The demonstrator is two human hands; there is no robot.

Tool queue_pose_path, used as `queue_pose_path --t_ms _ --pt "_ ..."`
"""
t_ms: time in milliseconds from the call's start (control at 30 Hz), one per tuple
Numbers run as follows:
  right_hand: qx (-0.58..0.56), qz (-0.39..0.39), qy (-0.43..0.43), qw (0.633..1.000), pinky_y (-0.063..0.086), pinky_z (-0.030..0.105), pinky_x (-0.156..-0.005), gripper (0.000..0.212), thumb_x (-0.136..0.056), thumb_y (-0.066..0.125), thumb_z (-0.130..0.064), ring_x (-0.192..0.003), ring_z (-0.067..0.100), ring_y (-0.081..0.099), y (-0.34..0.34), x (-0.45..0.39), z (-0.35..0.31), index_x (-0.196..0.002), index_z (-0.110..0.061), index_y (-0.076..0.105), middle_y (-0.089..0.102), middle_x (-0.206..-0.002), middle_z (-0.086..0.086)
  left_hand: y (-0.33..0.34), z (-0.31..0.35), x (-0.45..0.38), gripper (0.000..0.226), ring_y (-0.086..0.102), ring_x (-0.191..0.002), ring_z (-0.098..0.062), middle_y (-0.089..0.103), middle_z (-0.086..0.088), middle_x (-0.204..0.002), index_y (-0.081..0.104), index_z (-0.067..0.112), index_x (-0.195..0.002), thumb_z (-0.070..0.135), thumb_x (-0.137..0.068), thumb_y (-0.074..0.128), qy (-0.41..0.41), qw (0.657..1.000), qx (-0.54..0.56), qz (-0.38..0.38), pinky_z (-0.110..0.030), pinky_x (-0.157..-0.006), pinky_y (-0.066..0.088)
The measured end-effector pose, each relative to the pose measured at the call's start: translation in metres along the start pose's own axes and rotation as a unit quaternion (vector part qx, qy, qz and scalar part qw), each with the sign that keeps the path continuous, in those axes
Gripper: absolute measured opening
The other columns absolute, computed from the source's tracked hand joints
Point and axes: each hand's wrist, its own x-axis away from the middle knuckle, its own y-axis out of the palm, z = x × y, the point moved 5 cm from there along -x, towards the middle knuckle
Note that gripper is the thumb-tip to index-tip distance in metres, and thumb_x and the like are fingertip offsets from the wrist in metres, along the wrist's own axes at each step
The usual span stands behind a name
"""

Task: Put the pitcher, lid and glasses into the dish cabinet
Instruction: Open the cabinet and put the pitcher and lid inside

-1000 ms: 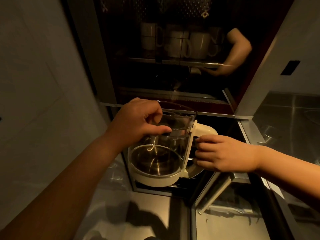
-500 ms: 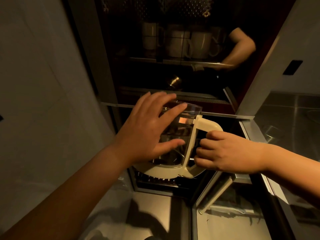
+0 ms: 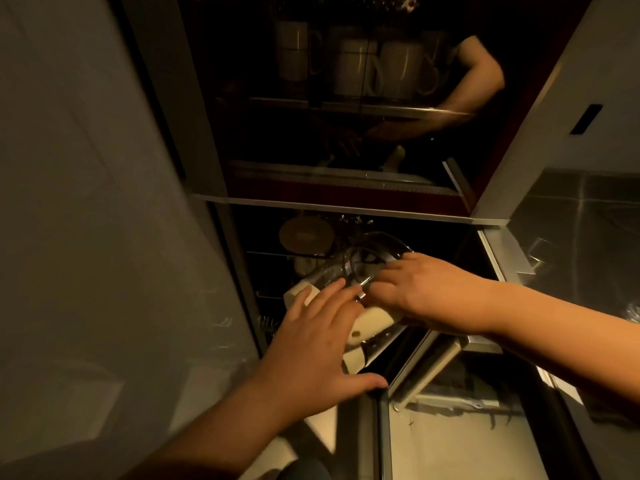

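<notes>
Lowered from upright, the clear glass pitcher with cream base (image 3: pixel 349 271) now lies tilted inside the dark dish cabinet (image 3: pixel 450 244); our right hand (image 3: pixel 426 292) grips it, left hand (image 3: pixel 318 337) fingers released, so placement is nearly done.

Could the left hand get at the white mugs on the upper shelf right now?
Probably not directly. The mugs seem to stand behind a dark glass door that reflects the person's arm and looks closed. The left hand lies open and low on the pitcher, so the door would need opening first.
</notes>
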Motion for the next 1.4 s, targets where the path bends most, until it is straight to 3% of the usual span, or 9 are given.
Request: queue_pose_path --t_ms 167,267,433,600,800,900,1067,1233,1400 --pt "-0.054 0.013 0.064 0.996 0.052 0.036 -0.069 0.035 -0.072 0.075 -0.022 -0.082 0.023 0.064 -0.004 -0.005 0.004 -0.103 -0.015 0.06 0.066 -0.091 0.003 -0.015 -0.007 -0.009 0.04 0.052 -0.12 -0.02 0.062 -0.002 -0.12 0.061 0.013 -0.11 0.032 -0.077 0.073 0.023 0.995 0.015 0.099 -0.046 -0.103 0.04" --pt "-0.075 0.052 0.113 0.989 0.052 0.037 -0.066 0.037 -0.069 0.078 -0.021 -0.079 0.023 0.064 -0.012 -0.005 0.007 -0.101 -0.014 0.06 0.065 -0.088 0.003 -0.031 -0.011 -0.014 0.043 0.056 -0.115 -0.022 0.064 -0.006 -0.116 0.061 0.009 -0.114 0.023 -0.075 0.072 0.037 0.992 0.002 0.121 -0.041 -0.104 0.036" --pt "-0.015 0.126 0.146 0.981 0.039 0.026 -0.051 0.032 -0.071 0.073 -0.028 -0.059 0.02 0.059 -0.029 -0.007 -0.001 -0.093 -0.008 0.061 0.064 -0.077 0.005 -0.053 -0.012 -0.028 0.042 0.057 -0.111 -0.028 0.063 -0.012 -0.114 0.059 0.005 -0.113 0.016 -0.073 0.068 0.052 0.992 -0.053 0.102 -0.036 -0.102 0.033" --pt "-0.074 0.134 0.209 0.966 0.046 0.027 -0.042 0.048 -0.071 0.075 -0.022 -0.06 0.017 0.058 -0.023 -0.009 -0.01 -0.11 -0.007 0.051 0.062 -0.088 0.005 -0.059 -0.013 -0.042 0.048 0.062 -0.099 -0.024 0.064 -0.01 -0.105 0.06 0.005 -0.109 0.005 -0.065 0.079 0.098 0.985 -0.116 0.083 -0.03 -0.085 0.048" --pt "-0.206 0.165 0.366 0.893 0.048 0.026 -0.051 0.049 -0.083 0.064 -0.029 -0.064 0.015 0.061 0.004 -0.012 -0.008 -0.116 -0.02 0.028 0.061 -0.081 -0.004 -0.049 -0.022 -0.058 0.052 0.061 -0.099 -0.021 0.062 -0.008 -0.11 0.058 0.008 -0.114 0.008 -0.066 0.079 0.126 0.986 -0.102 0.04 -0.021 -0.071 0.04" --pt "-0.235 0.203 0.38 0.871 0.054 0.026 -0.057 0.062 -0.085 0.062 -0.028 -0.069 0.011 0.063 0.008 -0.007 -0.011 -0.126 -0.032 0.017 0.064 -0.095 -0.002 -0.046 -0.031 -0.058 0.053 0.055 -0.114 -0.022 0.057 -0.008 -0.124 0.051 0.009 -0.127 0.011 -0.077 0.071 0.078 0.993 -0.009 0.087 -0.027 -0.081 0.047" --pt "-0.242 0.26 0.373 0.857 0.057 0.031 -0.071 0.072 -0.086 0.063 -0.027 -0.09 0.015 0.065 0.007 -0.006 -0.022 -0.14 -0.038 0.015 0.06 -0.121 0.0 -0.028 -0.044 -0.056 0.057 0.041 -0.126 -0.01 0.046 0.006 -0.138 0.033 0.027 -0.14 0.031 -0.088 0.055 -0.093 0.977 0.151 0.12 -0.028 -0.101 0.038" --pt "-0.188 0.231 0.375 0.878 0.056 0.034 -0.059 0.081 -0.079 0.069 -0.019 -0.078 0.016 0.06 0.005 -0.011 -0.022 -0.142 -0.032 0.018 0.059 -0.105 0.005 -0.03 -0.042 -0.064 0.054 0.037 -0.13 -0.012 0.047 0.002 -0.139 0.038 0.019 -0.14 0.016 -0.088 0.054 -0.05 0.98 0.125 0.144 -0.023 -0.106 0.019" --pt "-0.128 0.141 0.424 0.886 0.051 0.03 -0.05 0.087 -0.073 0.069 -0.014 -0.076 0.013 0.048 0.013 -0.027 -0.019 -0.141 -0.031 0.016 0.047 -0.106 0.002 -0.03 -0.046 -0.074 0.052 0.04 -0.129 -0.014 0.05 -0.001 -0.137 0.044 0.015 -0.136 0.006 -0.087 0.056 0.0 0.976 0.177 0.129 -0.038 -0.109 0.033"
